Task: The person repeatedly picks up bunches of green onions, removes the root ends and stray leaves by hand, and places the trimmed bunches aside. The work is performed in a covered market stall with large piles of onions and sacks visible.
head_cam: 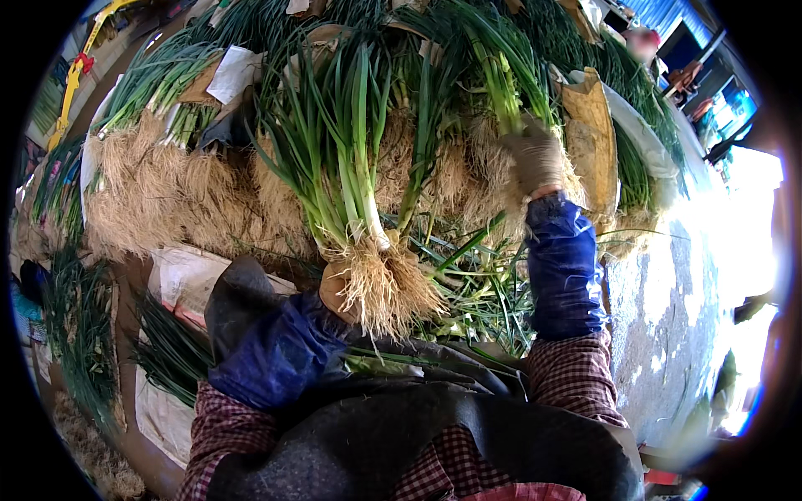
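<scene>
My left hand (336,289), in a tan glove, holds a bunch of large green onions (360,181) low down near the roots. Pale roots (395,288) hang over the hand and hide most of its fingers. The leaves of this bunch fan out upward, away from me. My right hand (536,156), also gloved and blurred by motion, is closed around green onion stalks (509,103) on the pile to the right. Its fingertips are hidden. Blue sleeve covers (564,269) wrap both forearms.
Beyond my hands lies a long pile of green onions (144,181), roots toward me. Brown paper (589,138) stands among them. Loose leaf trimmings (495,294) lie in front of me. A grey floor (664,332) stretches right; a person (645,47) is at the far right.
</scene>
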Demonstrator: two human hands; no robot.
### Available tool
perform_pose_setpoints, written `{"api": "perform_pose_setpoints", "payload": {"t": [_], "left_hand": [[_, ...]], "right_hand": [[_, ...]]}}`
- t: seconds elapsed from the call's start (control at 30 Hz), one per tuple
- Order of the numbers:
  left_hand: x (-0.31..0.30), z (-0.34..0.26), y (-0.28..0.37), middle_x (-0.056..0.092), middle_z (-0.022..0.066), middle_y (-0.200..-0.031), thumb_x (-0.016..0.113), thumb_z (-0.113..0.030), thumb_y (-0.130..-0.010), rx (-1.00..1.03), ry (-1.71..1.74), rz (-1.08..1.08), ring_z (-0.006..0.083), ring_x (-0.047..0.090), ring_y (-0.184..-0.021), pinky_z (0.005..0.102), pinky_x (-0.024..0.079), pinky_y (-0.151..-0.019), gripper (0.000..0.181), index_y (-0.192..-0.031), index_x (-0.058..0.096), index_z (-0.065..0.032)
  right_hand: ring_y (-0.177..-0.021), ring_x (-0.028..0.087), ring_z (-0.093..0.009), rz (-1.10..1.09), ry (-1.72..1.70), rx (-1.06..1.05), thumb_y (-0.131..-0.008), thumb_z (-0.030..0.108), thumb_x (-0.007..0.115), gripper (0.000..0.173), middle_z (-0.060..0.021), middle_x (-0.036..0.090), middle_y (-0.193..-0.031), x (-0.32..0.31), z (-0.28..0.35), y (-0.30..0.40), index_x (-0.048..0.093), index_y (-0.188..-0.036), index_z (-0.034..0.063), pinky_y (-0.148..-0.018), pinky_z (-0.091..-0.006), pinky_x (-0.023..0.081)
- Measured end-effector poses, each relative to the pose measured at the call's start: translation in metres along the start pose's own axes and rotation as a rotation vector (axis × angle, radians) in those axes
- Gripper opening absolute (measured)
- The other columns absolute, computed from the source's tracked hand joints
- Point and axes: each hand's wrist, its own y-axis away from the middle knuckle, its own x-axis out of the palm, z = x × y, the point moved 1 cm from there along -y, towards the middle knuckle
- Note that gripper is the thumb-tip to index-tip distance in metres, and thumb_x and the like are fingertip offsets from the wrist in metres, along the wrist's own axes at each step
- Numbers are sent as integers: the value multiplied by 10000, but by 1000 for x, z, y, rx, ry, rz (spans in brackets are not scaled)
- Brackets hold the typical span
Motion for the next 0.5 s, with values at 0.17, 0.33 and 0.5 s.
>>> {"api": "perform_pose_setpoints", "payload": {"t": [0.17,0.33,0.5], "left_hand": [[26,12,-12,571,255,-1202,600,-258,-923,-12,49,176,388,598,-1098,594,515,-913,474,-1310,461,-24],[13,19,-15,567,245,-1181,609,-278,-909,9,-39,73,409,590,-1064,618,488,-915,480,-1306,484,-38],[24,19,-9,561,249,-1177,611,-379,-927,12,-14,-100,407,588,-1040,626,493,-896,452,-1272,537,-96]], "right_hand": [[-677,657,-198,21,116,-320,-866,496,648,485,-105,682,-849,-10,21,26,636,-1131,89,-590,-336,535],[-493,592,-142,698,-686,401,-925,419,613,399,-63,656,-685,69,21,86,685,-918,27,-465,-249,466],[-453,559,-131,502,-844,344,-917,294,640,271,-53,643,-652,68,14,102,687,-848,36,-435,-247,429]]}}
